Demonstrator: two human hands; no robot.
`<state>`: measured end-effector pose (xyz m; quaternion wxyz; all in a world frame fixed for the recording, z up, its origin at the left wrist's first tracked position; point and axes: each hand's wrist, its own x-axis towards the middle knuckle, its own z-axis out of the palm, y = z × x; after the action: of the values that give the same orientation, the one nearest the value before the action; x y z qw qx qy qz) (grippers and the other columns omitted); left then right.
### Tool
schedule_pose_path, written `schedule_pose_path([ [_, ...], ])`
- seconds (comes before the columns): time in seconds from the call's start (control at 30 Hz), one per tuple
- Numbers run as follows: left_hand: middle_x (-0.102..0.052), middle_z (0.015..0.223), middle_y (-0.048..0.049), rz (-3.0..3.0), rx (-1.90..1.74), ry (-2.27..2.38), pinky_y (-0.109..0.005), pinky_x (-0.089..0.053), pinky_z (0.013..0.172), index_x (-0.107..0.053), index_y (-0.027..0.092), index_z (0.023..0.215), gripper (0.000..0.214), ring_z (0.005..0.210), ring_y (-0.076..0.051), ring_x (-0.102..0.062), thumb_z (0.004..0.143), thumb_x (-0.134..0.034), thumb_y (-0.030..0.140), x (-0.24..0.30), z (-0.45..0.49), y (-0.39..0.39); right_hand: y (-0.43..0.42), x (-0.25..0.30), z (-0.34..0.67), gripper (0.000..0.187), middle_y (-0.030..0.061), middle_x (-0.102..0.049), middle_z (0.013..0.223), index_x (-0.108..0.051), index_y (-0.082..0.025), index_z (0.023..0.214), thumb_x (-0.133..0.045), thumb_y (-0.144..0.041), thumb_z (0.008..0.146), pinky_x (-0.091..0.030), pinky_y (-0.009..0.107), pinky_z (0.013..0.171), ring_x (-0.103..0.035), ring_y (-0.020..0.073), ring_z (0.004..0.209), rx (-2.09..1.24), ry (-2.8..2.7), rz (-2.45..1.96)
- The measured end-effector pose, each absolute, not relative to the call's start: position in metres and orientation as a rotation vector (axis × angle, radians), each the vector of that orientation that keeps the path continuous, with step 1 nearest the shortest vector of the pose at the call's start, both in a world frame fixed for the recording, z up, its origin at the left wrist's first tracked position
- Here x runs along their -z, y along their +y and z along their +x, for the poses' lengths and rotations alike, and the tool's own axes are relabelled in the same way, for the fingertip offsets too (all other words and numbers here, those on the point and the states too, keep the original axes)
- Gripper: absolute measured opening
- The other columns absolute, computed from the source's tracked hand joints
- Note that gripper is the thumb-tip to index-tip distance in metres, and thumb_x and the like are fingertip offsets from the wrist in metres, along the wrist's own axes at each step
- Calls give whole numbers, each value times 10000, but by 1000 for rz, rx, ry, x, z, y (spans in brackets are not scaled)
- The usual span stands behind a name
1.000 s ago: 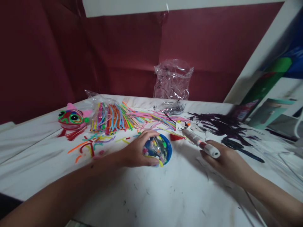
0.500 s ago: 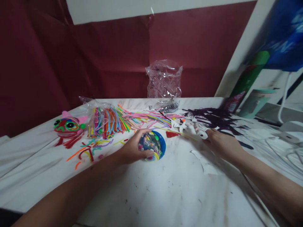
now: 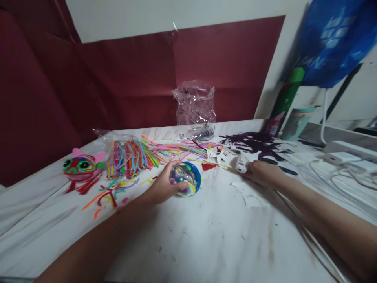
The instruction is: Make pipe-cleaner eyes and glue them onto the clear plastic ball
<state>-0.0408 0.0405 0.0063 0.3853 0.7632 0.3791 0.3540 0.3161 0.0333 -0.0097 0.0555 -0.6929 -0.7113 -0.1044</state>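
Note:
My left hand [image 3: 166,184] is wrapped round a colourful ball [image 3: 185,180] with a blue edge, swirls and dots on its face, the thumb lying across its front. To the right, my right hand [image 3: 262,173] is closed on a white glue gun [image 3: 242,164], whose cable runs down toward the lower right. A yellow pipe cleaner [image 3: 213,162] stretches between the two hands. Close to it lie a red scrap [image 3: 209,167] and white paper cuttings [image 3: 216,154]. Dark-handled scissors [image 3: 287,170] rest just beyond my right hand.
A decorated red figure [image 3: 82,167] stands at left beside bagged pipe cleaners [image 3: 129,159] and loose cut pieces [image 3: 110,196]. Purple strips [image 3: 253,142] lie at the back right. Farther right are a green cup [image 3: 299,124], a power strip [image 3: 350,151] and tangled cables.
The view has turned slightly right, so most things sit farther left in the picture. Both hands keep their holds, on the ball and on the glue gun.

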Motion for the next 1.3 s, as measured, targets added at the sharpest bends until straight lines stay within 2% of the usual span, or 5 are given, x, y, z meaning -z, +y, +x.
schedule_pose_path([
  [0.1,-531,1180,-65,1885,-964,991,-370,-452,914,-384,217,1246,671,1062,-242,-558,682,-706,385,-4,-37,41,26,-8,317,283,140,-673,691,-661,-132,744,-618,-412,733,-435,327,526,-663,289,659,257,-2136,-2009],
  [0.27,-567,1135,-56,1767,-1044,1024,-361,-471,883,-416,215,1217,595,1023,-233,-576,699,-681,336,-4,-30,40,10,-28,265,398,114,-673,1046,-604,-155,1118,-485,-413,840,-526,304,658,-666,209,758,94,-2057,-1679],
  [0.33,-572,1125,-60,1734,-1088,1035,-346,-479,866,-433,207,1202,581,1022,-236,-575,688,-685,309,-3,-27,39,8,-23,230,420,112,-641,1147,-570,-171,1169,-532,-393,814,-541,310,700,-663,198,796,-314,-1947,-1451],
  [0.5,-564,1131,-63,1730,-1126,1021,-335,-460,888,-430,203,1198,589,1038,-232,-565,677,-694,281,1,-26,39,13,2,168,597,138,-599,1196,-524,-160,1221,-662,-410,696,-516,398,801,-552,299,1097,-726,-1731,-1224],
  [1.3,-518,1226,-132,1724,-981,888,-400,-428,914,-389,161,1271,691,1113,-314,-517,654,-676,281,-2,-30,37,5,9,153,578,105,-599,1102,-446,-144,1191,-644,-380,702,-472,366,838,-575,231,979,-991,-1494,-1111],
])
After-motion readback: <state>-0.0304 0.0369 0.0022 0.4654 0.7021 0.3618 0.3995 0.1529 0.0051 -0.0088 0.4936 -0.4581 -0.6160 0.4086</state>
